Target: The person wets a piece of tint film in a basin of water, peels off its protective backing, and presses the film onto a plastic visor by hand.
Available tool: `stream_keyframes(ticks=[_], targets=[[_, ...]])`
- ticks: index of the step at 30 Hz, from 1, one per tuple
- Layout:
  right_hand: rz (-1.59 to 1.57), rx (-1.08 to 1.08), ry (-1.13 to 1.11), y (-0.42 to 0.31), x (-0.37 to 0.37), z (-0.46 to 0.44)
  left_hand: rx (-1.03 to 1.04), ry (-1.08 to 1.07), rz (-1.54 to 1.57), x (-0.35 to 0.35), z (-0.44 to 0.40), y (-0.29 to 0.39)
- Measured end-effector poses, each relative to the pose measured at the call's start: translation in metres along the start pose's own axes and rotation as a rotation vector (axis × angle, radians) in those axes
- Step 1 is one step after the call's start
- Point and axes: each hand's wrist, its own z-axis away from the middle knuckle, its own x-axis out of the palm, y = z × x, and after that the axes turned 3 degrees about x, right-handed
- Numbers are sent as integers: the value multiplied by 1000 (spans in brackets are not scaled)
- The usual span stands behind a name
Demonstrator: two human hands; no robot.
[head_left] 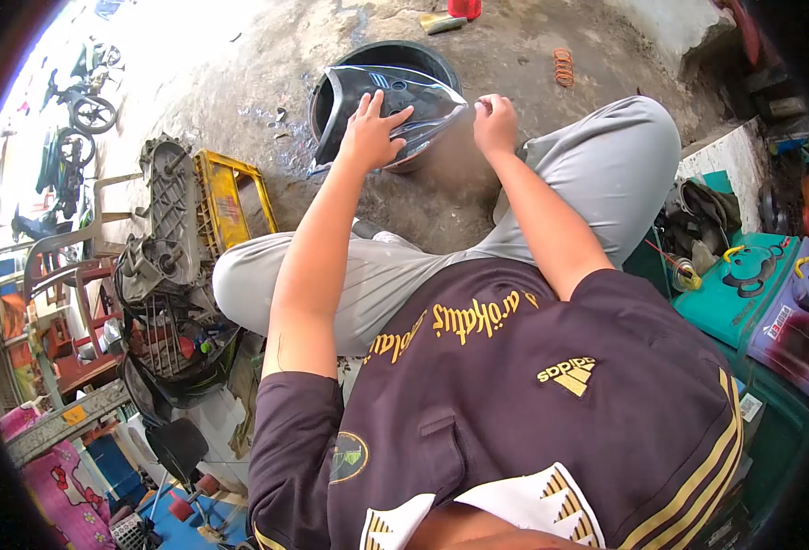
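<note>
A glossy black motorcycle body panel (353,95) with light stripe marks lies tilted across the mouth of a round black basin (433,55). My left hand (373,133) rests on the panel with its fingers spread and flat. Just off the panel's pointed right end is my right hand (497,126), its fingers curled together. Whatever may be pinched in those fingers is too small or hidden to make out. The panel and my left hand cover much of the basin's inside.
An orange coil spring (563,68) lies on the concrete floor to the right. A red object (464,8) sits beyond the basin. On the left stand a yellow crate (230,197) and a metal engine casing (168,188). Green boxes (735,284) are at my right.
</note>
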Motion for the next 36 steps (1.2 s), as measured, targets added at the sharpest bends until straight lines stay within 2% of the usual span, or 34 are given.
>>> stream_keyframes(ticks=[2, 5, 9, 10, 14, 17, 22, 25, 27, 36], targets=[[-21, -35, -76, -11, -2, 8, -8, -2, 9, -2, 0, 0], [-66, -93, -109, -8, 2, 8, -16, 4, 25, 0, 0, 1], [-35, -68, -121, -2, 4, 2, -26, -2, 33, -4, 0, 4], [-9, -127, -112, -5, 4, 8, -24, -4, 34, -6, 0, 5], [-49, -83, -40, 4, 4, 0, -53, -50, 42, -10, -2, 9], [21, -76, -114, -5, -3, 3, -51, -55, 37, -10, -1, 5], [-10, -121, -91, 1, 4, 6, -71, -72, 42, -11, -2, 8], [-60, -81, -21, 0, 2, 1, -46, -37, 10, -11, -2, 8], [25, -56, -110, -5, -2, 6, -40, -35, 18, -11, -1, 8], [17, -138, -144, -14, -4, 14, -61, -64, 44, -10, -3, 7]])
